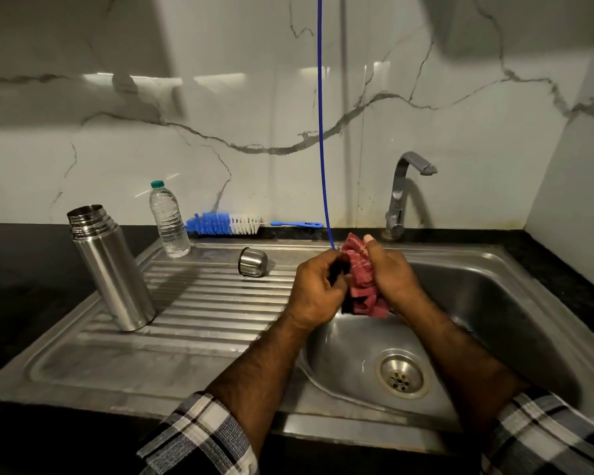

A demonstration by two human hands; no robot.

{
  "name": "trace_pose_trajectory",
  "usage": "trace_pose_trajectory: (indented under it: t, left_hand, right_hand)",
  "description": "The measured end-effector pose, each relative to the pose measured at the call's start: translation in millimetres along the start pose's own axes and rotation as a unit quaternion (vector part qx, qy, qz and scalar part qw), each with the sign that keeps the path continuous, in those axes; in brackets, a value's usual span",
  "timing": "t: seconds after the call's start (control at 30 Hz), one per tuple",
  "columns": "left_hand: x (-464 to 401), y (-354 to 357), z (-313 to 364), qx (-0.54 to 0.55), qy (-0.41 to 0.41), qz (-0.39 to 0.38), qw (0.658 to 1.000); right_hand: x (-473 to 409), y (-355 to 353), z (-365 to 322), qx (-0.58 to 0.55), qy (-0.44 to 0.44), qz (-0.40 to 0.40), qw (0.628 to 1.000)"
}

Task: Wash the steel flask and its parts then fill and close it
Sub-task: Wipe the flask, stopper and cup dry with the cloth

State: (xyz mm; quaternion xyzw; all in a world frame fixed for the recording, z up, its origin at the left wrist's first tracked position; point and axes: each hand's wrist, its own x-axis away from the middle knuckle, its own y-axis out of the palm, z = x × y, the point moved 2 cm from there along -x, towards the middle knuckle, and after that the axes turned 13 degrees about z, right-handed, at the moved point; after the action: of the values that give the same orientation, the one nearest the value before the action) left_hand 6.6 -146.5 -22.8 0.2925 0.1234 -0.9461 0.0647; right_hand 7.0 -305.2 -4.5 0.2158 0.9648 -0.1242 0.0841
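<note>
The steel flask (112, 269) stands open and upright on the ribbed drainboard (213, 303) at the left. Its steel cup lid (253, 262) lies on its side farther back on the drainboard. Over the sink's left edge, my left hand (318, 289) grips a small black part, mostly hidden by my fingers. My right hand (390, 272) holds a red cloth (362, 282) bunched against that part. Both hands are close together above the basin (477, 303).
A clear plastic water bottle (168, 221) with a green cap stands at the drainboard's back edge. A blue and white bottle brush (234, 224) lies behind it by the wall. The tap (403, 193) stands at the back right. A blue cord (322, 132) hangs down to my hands.
</note>
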Motion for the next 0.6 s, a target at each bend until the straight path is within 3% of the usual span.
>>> trace_pose_trajectory:
  t: [0.1, 0.17, 0.27, 0.37, 0.47, 0.6]
  left_hand:
    - [3.9, 4.7, 6.6, -0.025, 0.019, -0.002, 1.000]
    - [6.1, 9.6, 3.7, -0.061, 0.031, 0.031, 0.997]
    - [8.2, 12.8, 0.9, -0.125, 0.012, 0.091, 0.988]
    - [5.9, 10.6, -0.7, -0.130, -0.048, 0.096, 0.986]
    - [0.9, 8.3, -5.2, -0.116, -0.060, 0.093, 0.987]
    - [-0.7, 6.6, -10.8, -0.110, -0.067, 0.114, 0.985]
  right_hand:
    - [3.7, -5.3, 9.5, -0.130, 0.180, -0.064, 0.973]
    - [5.6, -1.4, 12.0, -0.162, 0.196, -0.077, 0.964]
    - [12.7, 10.4, 9.0, -0.064, 0.097, -0.051, 0.992]
    - [16.6, 16.8, 11.5, -0.026, 0.003, -0.041, 0.999]
    - [11.5, 11.7, 11.6, -0.006, -0.036, -0.011, 0.999]
    - [6.9, 3.6, 12.5, -0.018, -0.025, 0.057, 0.998]
